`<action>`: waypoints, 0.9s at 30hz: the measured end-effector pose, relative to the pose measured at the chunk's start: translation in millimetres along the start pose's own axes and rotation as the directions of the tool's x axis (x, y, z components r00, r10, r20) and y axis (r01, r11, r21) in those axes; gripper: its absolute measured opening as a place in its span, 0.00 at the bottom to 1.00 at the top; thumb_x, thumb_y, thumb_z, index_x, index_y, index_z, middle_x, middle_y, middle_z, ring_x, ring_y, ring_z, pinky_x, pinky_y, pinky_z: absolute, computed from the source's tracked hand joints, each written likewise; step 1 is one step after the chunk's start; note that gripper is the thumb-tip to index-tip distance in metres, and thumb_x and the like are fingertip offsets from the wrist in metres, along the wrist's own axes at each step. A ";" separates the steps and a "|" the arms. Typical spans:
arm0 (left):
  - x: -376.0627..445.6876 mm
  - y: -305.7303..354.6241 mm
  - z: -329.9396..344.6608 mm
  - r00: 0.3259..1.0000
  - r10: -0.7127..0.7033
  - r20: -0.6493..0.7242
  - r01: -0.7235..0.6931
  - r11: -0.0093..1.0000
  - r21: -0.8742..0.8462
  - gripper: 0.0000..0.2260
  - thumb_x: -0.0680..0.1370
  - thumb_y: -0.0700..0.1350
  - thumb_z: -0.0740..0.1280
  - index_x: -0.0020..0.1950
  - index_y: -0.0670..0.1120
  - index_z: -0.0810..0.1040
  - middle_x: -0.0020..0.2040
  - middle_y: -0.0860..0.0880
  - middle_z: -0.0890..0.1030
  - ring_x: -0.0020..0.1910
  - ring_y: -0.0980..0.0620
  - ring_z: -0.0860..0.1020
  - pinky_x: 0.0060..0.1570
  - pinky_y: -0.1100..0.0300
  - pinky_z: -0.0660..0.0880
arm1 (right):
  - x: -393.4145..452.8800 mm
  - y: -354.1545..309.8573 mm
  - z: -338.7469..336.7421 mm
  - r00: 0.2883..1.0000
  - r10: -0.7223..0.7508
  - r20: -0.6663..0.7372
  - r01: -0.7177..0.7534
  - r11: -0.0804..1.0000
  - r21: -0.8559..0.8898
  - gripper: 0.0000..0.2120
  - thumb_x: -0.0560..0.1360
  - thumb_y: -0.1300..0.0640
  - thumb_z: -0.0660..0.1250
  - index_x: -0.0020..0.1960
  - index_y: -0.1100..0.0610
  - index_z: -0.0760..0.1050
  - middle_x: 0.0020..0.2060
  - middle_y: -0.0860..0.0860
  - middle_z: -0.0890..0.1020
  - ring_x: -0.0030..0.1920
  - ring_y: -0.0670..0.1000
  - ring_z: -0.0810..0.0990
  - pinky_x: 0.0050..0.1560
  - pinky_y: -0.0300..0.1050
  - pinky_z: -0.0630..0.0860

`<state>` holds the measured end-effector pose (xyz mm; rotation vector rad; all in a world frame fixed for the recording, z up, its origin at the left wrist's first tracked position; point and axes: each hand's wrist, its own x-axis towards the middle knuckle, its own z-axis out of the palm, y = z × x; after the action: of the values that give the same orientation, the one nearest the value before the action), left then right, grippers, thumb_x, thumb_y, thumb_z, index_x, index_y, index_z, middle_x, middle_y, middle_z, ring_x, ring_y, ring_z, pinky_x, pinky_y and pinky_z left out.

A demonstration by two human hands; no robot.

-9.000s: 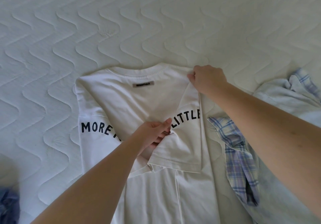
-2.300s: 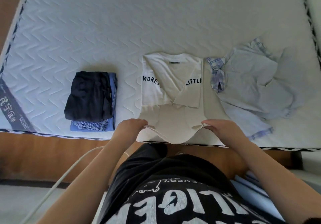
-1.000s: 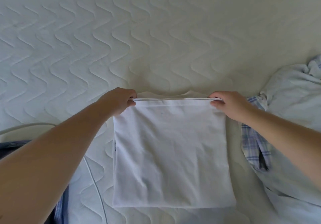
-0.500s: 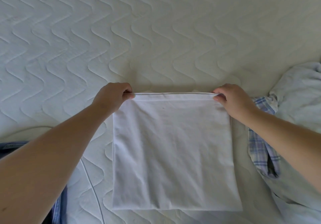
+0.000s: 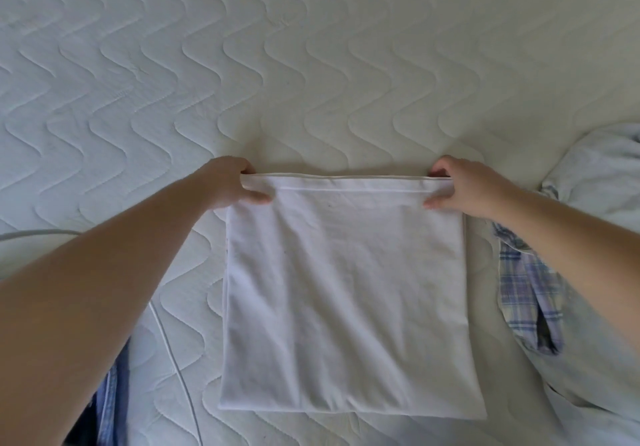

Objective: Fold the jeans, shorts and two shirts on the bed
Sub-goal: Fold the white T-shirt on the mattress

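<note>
left hand (image 5: 227,182), right hand (image 5: 464,186) pinching folded white shirt (image 5: 346,289) (far corners), on bed (image 5: 311,64)

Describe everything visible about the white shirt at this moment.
The white shirt lies flat on the quilted mattress, folded into a neat, roughly square rectangle of soft, lightly creased fabric. No print or collar shows. Its hemmed far edge is stacked in layers, pinched at the far left corner by the left hand and at the far right corner by the right hand. A light blue shirt with plaid lining lies beside it on the right.
</note>
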<state>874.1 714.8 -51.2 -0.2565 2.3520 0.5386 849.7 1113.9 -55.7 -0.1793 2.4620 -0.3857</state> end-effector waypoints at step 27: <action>-183.5 80.6 -185.0 0.913 0.309 -0.266 -0.300 0.951 0.075 0.12 0.72 0.47 0.76 0.43 0.67 0.81 0.39 0.65 0.82 0.43 0.58 0.80 0.41 0.61 0.71 | -129.4 -65.0 -195.2 0.920 -0.258 -0.295 0.280 0.959 0.033 0.09 0.73 0.57 0.74 0.51 0.47 0.81 0.40 0.43 0.83 0.40 0.45 0.80 0.40 0.31 0.69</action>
<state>872.8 710.4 221.6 0.0597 2.6904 0.6463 835.1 1125.9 186.6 -0.4637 2.7107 -0.6633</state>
